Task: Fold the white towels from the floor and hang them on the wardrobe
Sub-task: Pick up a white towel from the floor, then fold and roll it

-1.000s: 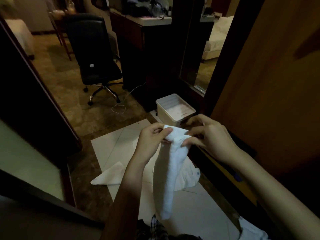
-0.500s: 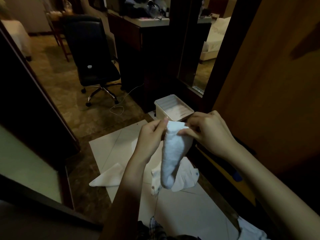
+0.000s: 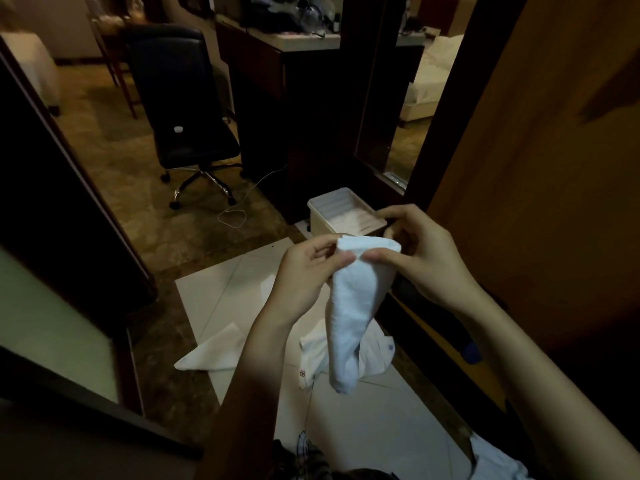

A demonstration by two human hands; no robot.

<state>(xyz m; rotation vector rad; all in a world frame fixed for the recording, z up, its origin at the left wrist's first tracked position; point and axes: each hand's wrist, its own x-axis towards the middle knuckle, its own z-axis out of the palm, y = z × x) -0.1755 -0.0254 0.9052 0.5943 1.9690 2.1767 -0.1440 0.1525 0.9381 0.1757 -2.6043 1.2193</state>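
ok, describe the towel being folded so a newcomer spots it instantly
Start at the white floor sheet in front of the wooden wardrobe door. Above it, the left hand and right hand pinch the top edge of a white towel. Unlike the white cloths lying on the floor, it hangs in the air, a narrow folded strip.

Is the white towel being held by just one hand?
No: the left hand and the right hand both pinch the top edge of the white towel, which hangs down between them.
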